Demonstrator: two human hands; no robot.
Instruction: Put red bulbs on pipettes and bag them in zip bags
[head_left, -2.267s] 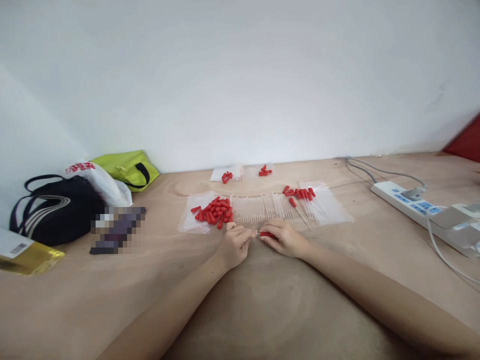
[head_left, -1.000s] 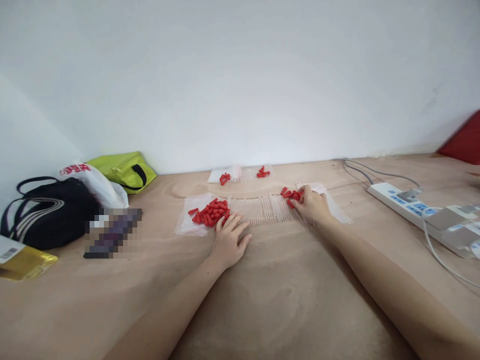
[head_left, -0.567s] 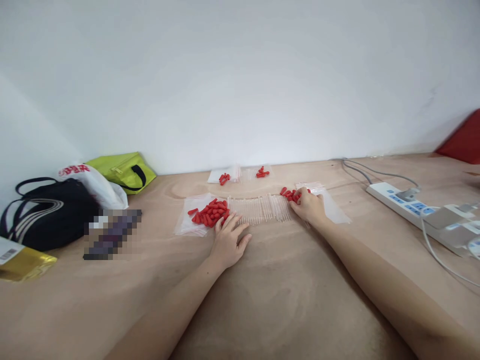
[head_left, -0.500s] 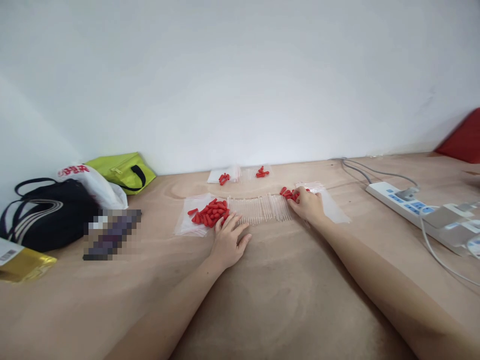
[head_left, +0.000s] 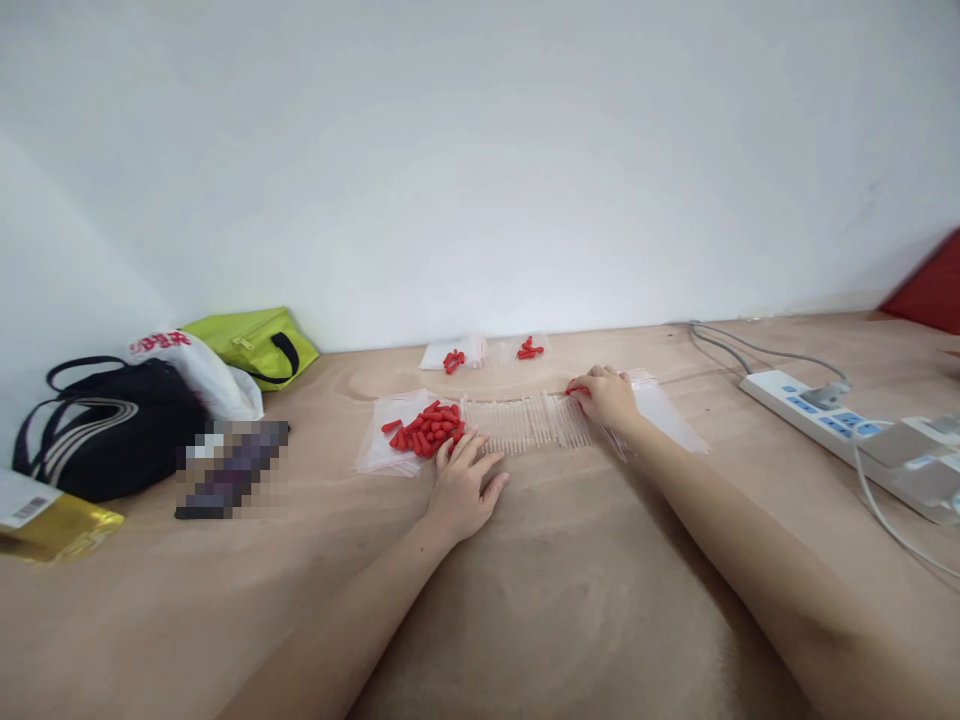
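My left hand [head_left: 466, 490] rests with its fingers spread beside a pile of red pieces [head_left: 426, 430], its fingertips near the pile's right edge. That pile lies on clear plastic bags [head_left: 371, 455]. A row of thin clear tubes [head_left: 510, 425] stretches between my two hands. My right hand [head_left: 607, 398] is at the row's right end, its fingers curled over some red pieces [head_left: 576, 388] that are mostly covered; whether it grips one is hidden. Two small red clusters [head_left: 454, 361] [head_left: 529, 348] lie on bags farther back.
A white power strip [head_left: 825, 425] with plugs and cables lies at the right. A black bag [head_left: 112, 430], a white plastic bag [head_left: 217, 380], a lime-green bag [head_left: 259, 345] and a yellow packet [head_left: 67, 525] sit left. Flat clear bags [head_left: 671, 415] lie beyond my right wrist.
My right hand has shifted slightly over the right-hand red pieces, covering more of them. My left hand keeps its place beside the pile. The whole view has moved a little.
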